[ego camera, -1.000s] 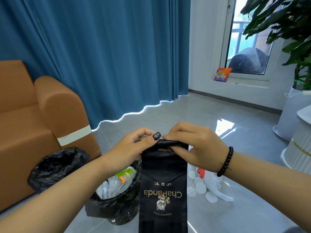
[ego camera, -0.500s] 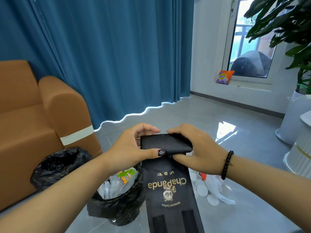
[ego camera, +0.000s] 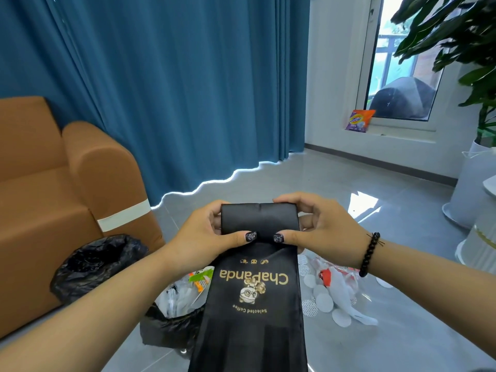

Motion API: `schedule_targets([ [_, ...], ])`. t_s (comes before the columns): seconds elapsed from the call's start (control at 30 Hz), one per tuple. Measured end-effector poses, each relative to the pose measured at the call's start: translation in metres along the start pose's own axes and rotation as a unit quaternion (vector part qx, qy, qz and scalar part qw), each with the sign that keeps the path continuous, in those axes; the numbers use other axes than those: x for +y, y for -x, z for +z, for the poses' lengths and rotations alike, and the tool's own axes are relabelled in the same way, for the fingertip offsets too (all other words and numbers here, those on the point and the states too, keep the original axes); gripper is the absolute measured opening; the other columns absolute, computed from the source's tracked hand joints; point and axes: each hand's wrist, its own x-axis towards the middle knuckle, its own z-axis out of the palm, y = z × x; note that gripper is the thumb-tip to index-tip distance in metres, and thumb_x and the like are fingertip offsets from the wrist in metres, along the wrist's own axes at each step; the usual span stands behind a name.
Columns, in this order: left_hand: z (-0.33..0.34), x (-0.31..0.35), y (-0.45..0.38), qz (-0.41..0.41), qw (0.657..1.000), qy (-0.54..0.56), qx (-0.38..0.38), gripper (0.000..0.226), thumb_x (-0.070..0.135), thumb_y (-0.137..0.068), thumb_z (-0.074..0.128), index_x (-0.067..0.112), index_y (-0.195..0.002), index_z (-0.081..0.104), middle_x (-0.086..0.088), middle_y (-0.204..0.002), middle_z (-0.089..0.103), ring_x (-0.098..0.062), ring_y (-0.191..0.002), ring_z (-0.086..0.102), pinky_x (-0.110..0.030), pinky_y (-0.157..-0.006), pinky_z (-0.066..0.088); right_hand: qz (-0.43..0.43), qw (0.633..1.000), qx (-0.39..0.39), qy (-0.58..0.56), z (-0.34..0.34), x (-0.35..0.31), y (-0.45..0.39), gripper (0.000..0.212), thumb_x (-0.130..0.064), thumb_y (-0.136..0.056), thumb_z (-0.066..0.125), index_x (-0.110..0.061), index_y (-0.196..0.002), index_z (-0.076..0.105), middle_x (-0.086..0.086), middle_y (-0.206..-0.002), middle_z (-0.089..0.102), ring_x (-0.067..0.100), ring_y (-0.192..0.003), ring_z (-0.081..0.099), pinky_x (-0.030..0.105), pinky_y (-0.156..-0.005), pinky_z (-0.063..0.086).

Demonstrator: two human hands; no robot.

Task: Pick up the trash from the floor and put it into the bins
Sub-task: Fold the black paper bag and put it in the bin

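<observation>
At the far left I see an orange sofa against the blue curtain. At its foot on the floor stands a black-lined bin, and just right of it a second bin with wrappers inside. My left hand pinches the folded top of the black coffee bag, thumb on the near face, fingers curled behind. The bag hangs over the second bin's right rim, its gold print upside down to me. My right hand pinches the same fold in the same way, thumb close to the left thumb. Right of the bag, a clear wrapper with white dots lies on the floor. White planters stand at the right edge.
</observation>
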Motion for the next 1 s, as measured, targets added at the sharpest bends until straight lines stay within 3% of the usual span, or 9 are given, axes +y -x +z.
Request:
schedule_targets([
  [0.13,0.008,0.000,0.000,0.008,1.000,0.026,-0.012,0.041,0.005,-0.072,0.071,0.008,-0.111,0.061,-0.007,-0.109,0.072,-0.019,-0.102,0.069,-0.028,-0.083,0.056,-0.044,0.999,0.024,0.014,-0.002,-0.002,0.000,0.045,0.000,-0.074,0.076,-0.023,-0.109,0.059,0.002,-0.104,0.066,0.042,-0.081,0.062,0.020,-0.049,0.051],
  [0.3,0.014,0.003,0.004,-0.019,0.999,0.009,-0.049,0.034,0.014,-0.082,0.065,0.011,-0.116,0.064,-0.002,-0.111,0.072,-0.014,-0.103,0.068,-0.020,-0.078,0.054,-0.116,0.985,0.053,0.116,-0.005,-0.001,0.002,0.045,-0.004,-0.075,0.077,-0.035,-0.101,0.057,-0.003,-0.101,0.066,0.020,-0.080,0.064,0.009,-0.058,0.045],
  [0.4,0.014,0.004,0.004,-0.054,0.997,0.030,-0.047,0.036,0.031,-0.087,0.067,0.006,-0.113,0.064,-0.014,-0.107,0.072,-0.027,-0.100,0.069,-0.036,-0.076,0.058,-0.175,0.963,0.063,0.197,-0.004,0.001,0.002,0.040,-0.005,-0.075,0.074,-0.027,-0.106,0.060,-0.009,-0.104,0.064,0.007,-0.084,0.061,0.006,-0.065,0.042],
  [0.5,0.012,0.004,0.003,-0.096,0.990,0.092,-0.044,0.060,0.043,-0.081,0.062,-0.004,-0.117,0.057,-0.031,-0.114,0.061,-0.042,-0.108,0.061,-0.056,-0.092,0.047,-0.284,0.911,0.058,0.293,-0.004,0.002,0.004,0.034,-0.007,-0.080,0.068,-0.019,-0.110,0.058,-0.005,-0.101,0.062,0.001,-0.083,0.056,0.006,-0.067,0.041],
  [0.6,0.010,0.005,0.003,-0.115,0.984,0.129,-0.052,0.057,0.036,-0.079,0.062,-0.006,-0.117,0.056,-0.032,-0.117,0.058,-0.039,-0.104,0.058,-0.053,-0.095,0.043,-0.387,0.836,0.071,0.382,-0.001,0.001,0.004,0.018,-0.012,-0.089,0.058,-0.019,-0.106,0.056,0.002,-0.096,0.063,0.018,-0.070,0.060,0.028,-0.051,0.050],
  [0.7,0.005,0.006,0.003,-0.087,0.990,0.107,-0.037,0.038,0.019,-0.069,0.075,0.003,-0.101,0.065,-0.018,-0.101,0.068,-0.027,-0.088,0.065,-0.035,-0.079,0.054,-0.432,0.783,0.086,0.439,0.003,0.001,0.003,0.009,-0.011,-0.089,0.057,-0.013,-0.094,0.064,0.006,-0.091,0.064,0.022,-0.062,0.056,0.032,-0.045,0.047],
  [0.83,0.002,0.009,0.005,-0.033,0.997,0.071,-0.014,0.034,0.007,-0.063,0.078,0.006,-0.095,0.065,-0.006,-0.088,0.073,-0.016,-0.076,0.068,-0.024,-0.068,0.057,-0.365,0.849,0.059,0.377,0.004,0.007,0.003,0.020,-0.006,-0.081,0.065,-0.012,-0.100,0.069,0.003,-0.096,0.062,0.019,-0.079,0.060,0.030,-0.061,0.052],
  [0.93,0.000,0.011,0.005,-0.003,0.998,0.055,0.010,0.037,0.006,-0.059,0.075,0.006,-0.094,0.065,-0.003,-0.086,0.074,-0.015,-0.075,0.069,-0.025,-0.068,0.058,-0.219,0.941,0.024,0.258,0.004,0.010,0.004,0.042,-0.006,-0.077,0.070,-0.021,-0.116,0.062,-0.003,-0.102,0.061,0.011,-0.084,0.058,0.020,-0.069,0.050],
  [1.0,-0.002,0.012,0.006,0.009,0.998,0.049,0.032,0.039,0.007,-0.057,0.077,0.007,-0.094,0.065,-0.002,-0.087,0.074,-0.015,-0.076,0.069,-0.026,-0.068,0.059,-0.083,0.988,-0.023,0.130,0.003,0.006,0.005,0.055,-0.004,-0.077,0.071,-0.023,-0.125,0.053,0.001,-0.103,0.064,0.015,-0.080,0.062,0.029,-0.074,0.055],
])
